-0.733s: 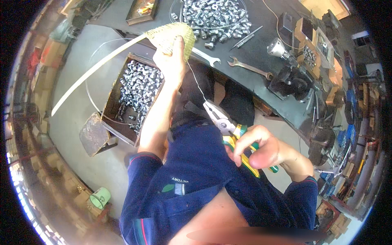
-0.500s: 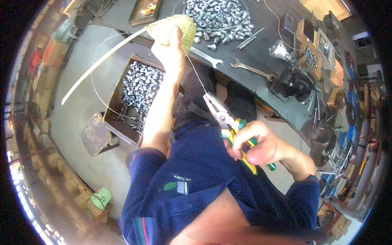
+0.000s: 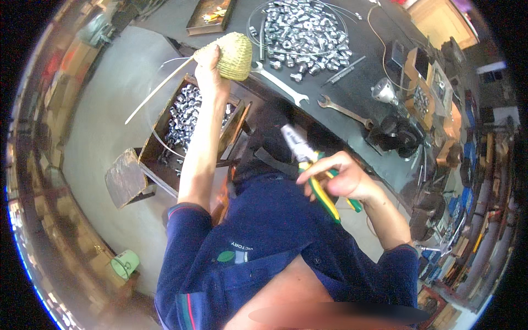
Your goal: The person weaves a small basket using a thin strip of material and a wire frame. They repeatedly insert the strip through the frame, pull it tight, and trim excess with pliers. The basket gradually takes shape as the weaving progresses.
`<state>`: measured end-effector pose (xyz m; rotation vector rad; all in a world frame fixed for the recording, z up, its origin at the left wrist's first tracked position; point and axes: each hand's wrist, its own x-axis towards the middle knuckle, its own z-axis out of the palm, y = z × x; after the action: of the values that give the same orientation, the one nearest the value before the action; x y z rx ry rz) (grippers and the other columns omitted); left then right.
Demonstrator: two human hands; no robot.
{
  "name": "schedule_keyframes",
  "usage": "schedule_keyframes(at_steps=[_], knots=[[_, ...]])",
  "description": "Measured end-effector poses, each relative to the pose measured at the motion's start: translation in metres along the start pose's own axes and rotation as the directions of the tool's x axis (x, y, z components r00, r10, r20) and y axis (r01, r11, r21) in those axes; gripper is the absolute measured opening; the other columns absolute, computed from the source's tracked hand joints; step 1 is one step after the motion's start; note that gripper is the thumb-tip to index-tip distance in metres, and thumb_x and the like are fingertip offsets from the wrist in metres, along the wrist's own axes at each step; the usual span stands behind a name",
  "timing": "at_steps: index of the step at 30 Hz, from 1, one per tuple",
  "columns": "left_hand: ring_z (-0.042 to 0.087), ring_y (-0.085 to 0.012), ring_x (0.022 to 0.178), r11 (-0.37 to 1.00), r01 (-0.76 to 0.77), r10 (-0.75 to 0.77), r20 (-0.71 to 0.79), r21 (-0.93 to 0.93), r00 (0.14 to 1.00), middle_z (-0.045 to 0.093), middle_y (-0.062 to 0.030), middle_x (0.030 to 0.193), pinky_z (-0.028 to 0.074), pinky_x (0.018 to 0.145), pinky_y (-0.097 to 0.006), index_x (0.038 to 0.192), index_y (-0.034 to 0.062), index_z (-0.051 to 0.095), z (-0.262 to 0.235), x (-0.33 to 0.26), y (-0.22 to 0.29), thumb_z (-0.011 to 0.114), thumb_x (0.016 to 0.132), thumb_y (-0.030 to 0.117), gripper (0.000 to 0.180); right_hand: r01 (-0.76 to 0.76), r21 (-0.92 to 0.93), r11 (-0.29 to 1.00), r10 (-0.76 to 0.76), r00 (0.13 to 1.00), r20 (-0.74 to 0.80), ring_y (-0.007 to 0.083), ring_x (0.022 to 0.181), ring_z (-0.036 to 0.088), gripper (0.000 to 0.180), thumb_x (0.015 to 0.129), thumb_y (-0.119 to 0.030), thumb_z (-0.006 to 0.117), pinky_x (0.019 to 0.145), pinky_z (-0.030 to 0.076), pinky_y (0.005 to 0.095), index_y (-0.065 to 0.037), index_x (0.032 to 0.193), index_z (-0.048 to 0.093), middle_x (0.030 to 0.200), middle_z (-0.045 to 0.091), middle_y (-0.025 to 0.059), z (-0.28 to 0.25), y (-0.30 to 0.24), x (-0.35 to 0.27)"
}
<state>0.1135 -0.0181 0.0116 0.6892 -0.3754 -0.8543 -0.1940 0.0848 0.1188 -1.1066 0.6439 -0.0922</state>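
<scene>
My left hand [image 3: 210,74] is closed round a yellowish woven scoop [image 3: 235,58], at the joint with its long pale handle [image 3: 159,91]. The scoop is held up near the bench edge, its handle slanting down to the left. A thin wire [image 3: 154,124] loops below that handle, passing over the box of nuts. My right hand [image 3: 344,176] grips pliers [image 3: 318,187] with yellow and green handles, jaws pointing up and away in front of my dark shirt. The jaws are a little blurred, and no wire shows clearly between them.
On the dark bench [image 3: 286,96] lie a heap of metal nuts [image 3: 305,36] ringed by coiled wire, two wrenches [image 3: 344,110] and a thin rod [image 3: 344,70]. A shallow tray [image 3: 209,16] stands at the back. Left below, a wooden box [image 3: 159,140] holds more nuts beside a stool [image 3: 125,179].
The wire that ran taut from scoop to pliers no longer shows there. My left hand and the scoop have shifted and turned slightly; the pliers have swung a little upright.
</scene>
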Motion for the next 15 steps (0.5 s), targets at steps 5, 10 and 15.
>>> schedule_keyframes(at_steps=[5, 10, 15], knots=[[0.057, -0.0238, 0.104, 0.974, 0.202, -0.191, 0.108, -0.104, 0.976, 0.06, -0.0097, 0.11, 0.044, 0.095, -0.04, 0.11, 0.0026, 0.054, -0.034, 0.002, 0.016, 0.06, 0.088, 0.023, 0.031, -0.151, -0.695, 0.703, -0.331, 0.795, -0.508, 0.0201, 0.073, 0.063, 0.048, 0.062, -0.015, 0.064, 0.065, 0.05, 0.033, -0.007, 0.108, 0.065, 0.079, 0.063, 0.0168, -0.049, 0.014, 0.015], [0.06, -0.0175, 0.094, 0.915, 0.381, -0.369, 0.11, -0.13, 0.923, 0.062, -0.0041, 0.096, 0.048, 0.089, -0.037, 0.094, 0.0072, 0.057, -0.035, -0.026, 0.021, 0.064, 0.087, 0.022, 0.018, -0.66, -0.701, 0.271, -0.482, 0.537, -0.692, 0.0347, 0.088, 0.06, 0.042, 0.062, -0.022, 0.064, 0.079, 0.049, 0.0397, -0.019, 0.104, 0.067, 0.094, 0.058, 0.0194, -0.1, 0.032, 0.046], [0.063, -0.0185, 0.087, 0.84, 0.54, -0.537, 0.065, -0.046, 0.841, 0.064, -0.0052, 0.092, 0.053, 0.082, -0.036, 0.101, 0.0034, 0.056, -0.031, -0.059, 0.025, 0.066, 0.086, 0.02, 0.025, -0.776, -0.618, 0.123, -0.467, 0.505, -0.726, 0.0361, 0.102, 0.057, 0.042, 0.061, -0.024, 0.065, 0.085, 0.047, 0.0422, -0.017, 0.103, 0.068, 0.11, 0.057, 0.0202, -0.103, 0.03, 0.05]])
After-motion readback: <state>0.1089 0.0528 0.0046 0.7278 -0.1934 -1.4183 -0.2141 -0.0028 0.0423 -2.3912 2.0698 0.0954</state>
